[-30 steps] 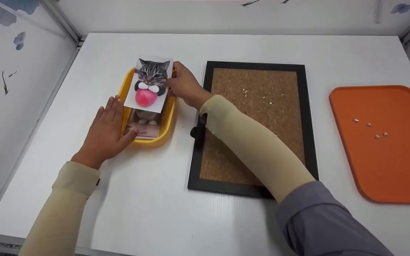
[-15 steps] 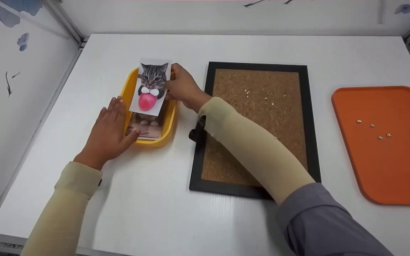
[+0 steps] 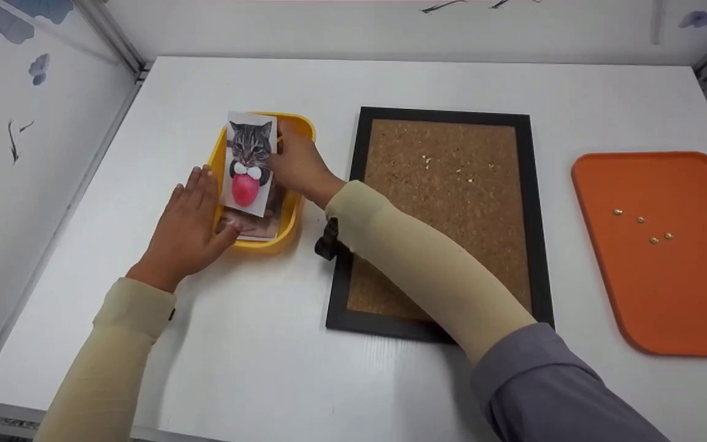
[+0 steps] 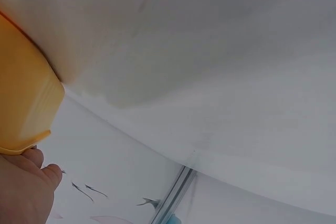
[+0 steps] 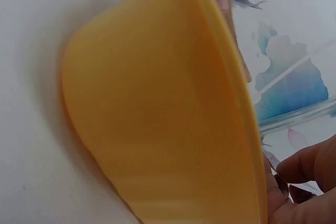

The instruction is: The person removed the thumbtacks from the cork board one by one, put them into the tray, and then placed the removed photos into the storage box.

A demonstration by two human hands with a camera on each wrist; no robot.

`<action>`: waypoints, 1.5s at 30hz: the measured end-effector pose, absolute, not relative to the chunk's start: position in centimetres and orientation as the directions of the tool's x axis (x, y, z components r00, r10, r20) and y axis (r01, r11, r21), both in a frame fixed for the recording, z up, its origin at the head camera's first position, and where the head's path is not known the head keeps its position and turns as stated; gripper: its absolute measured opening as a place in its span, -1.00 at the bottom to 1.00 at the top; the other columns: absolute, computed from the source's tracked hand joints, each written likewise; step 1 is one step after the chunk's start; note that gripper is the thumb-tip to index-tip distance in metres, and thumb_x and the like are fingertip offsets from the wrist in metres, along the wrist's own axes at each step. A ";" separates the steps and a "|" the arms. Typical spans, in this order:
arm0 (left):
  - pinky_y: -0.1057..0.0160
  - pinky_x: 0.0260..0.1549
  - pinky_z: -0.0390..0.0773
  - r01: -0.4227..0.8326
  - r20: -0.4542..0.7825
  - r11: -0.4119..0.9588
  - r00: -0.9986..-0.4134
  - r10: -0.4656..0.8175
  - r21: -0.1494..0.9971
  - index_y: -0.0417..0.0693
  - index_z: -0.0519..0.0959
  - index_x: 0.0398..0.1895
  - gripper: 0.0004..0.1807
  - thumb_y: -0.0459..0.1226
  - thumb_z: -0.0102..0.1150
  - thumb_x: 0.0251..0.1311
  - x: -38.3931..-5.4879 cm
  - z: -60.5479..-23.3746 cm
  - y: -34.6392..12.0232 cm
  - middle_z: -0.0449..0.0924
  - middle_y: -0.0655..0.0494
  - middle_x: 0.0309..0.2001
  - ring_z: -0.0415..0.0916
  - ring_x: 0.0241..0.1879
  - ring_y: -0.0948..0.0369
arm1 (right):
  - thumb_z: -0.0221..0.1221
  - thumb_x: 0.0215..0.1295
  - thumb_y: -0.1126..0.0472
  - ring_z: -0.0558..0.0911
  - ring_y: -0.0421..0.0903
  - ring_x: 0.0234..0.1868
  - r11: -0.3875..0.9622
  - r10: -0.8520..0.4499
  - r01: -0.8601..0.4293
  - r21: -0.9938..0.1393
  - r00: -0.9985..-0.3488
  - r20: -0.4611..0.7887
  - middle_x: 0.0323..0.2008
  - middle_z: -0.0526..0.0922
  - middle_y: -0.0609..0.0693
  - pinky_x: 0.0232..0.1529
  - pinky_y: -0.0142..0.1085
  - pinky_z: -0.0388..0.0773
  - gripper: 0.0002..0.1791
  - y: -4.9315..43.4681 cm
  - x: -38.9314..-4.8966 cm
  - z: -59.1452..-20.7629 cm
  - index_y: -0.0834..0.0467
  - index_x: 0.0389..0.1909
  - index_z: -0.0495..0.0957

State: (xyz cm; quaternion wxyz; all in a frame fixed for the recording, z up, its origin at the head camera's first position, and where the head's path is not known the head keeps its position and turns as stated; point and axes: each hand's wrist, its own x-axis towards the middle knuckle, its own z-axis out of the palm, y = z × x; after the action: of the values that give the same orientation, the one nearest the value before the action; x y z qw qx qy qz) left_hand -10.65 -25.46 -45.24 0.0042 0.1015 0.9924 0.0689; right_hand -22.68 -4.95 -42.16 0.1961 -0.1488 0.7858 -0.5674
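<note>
At the left of the head view stands a yellow bin point(image 3: 275, 245), its outer wall filling much of the right wrist view. My right hand point(image 3: 301, 164) pinches a cat photo point(image 3: 248, 162) by its right edge, fingers reaching inside the bin. The photo shows a striped cat's face above a pink-red ball and lies tilted over the bin. Beneath it another photo point(image 3: 258, 228) is partly visible in the bin. My left hand point(image 3: 183, 230) rests with straight fingers along the bin's left rim, its thumb over the near-left corner.
A cork board point(image 3: 445, 202) in a black frame lies to the right, under my right forearm, with a few pale flecks on it. Farther right, an orange tray point(image 3: 685, 294) bears several small metallic pieces point(image 3: 641, 220). White panels border the table.
My right hand has moved the cat photo down and left, deeper over the bin, covering more of the photo below. My left hand stays at the rim.
</note>
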 end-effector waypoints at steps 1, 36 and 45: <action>-0.08 0.46 -0.24 0.201 0.005 0.969 -0.979 0.202 0.143 -0.24 -0.23 0.58 -0.04 0.16 -0.17 0.39 -10.6 -45.3 -25.5 -0.26 -0.13 0.59 -0.43 0.56 0.02 | 0.06 0.45 0.29 0.59 -0.16 -0.10 0.352 -0.447 -0.045 -0.935 -0.886 -0.126 -0.06 0.59 -0.04 0.03 -0.35 0.56 -0.57 -5.0 -22.5 -42.2 0.07 0.29 0.28; -0.10 0.45 -0.20 0.199 0.015 0.969 -0.980 0.198 0.145 -0.27 -0.18 0.57 -0.04 0.22 -0.24 0.39 -10.8 -45.4 -25.3 -0.22 -0.16 0.58 -0.38 0.56 -0.02 | 0.00 0.47 -0.19 0.50 -0.11 0.01 0.716 -0.613 -0.548 -0.432 -0.790 -0.015 0.11 0.50 0.01 0.20 -0.35 0.43 -0.38 -5.7 -19.6 -42.8 0.12 0.37 0.32; -0.11 0.45 -0.20 0.207 0.032 0.966 -0.978 0.205 0.156 -0.31 -0.14 0.56 -0.06 0.17 -0.20 0.41 -10.8 -45.3 -25.4 -0.20 -0.17 0.57 -0.38 0.56 0.01 | -0.19 0.43 -0.39 0.11 0.16 0.49 0.785 -0.616 -0.608 -0.117 -0.786 -0.053 0.45 0.23 0.09 0.46 0.15 -0.09 -0.21 -5.6 -19.1 -43.0 0.00 0.49 0.25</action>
State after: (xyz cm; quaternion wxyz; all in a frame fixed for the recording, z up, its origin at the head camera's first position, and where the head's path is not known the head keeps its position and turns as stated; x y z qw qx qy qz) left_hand -10.77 -25.37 -45.33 -0.0077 0.1038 0.9914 0.0793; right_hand -19.11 -5.61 -42.98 0.0442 -0.3242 0.9438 -0.0469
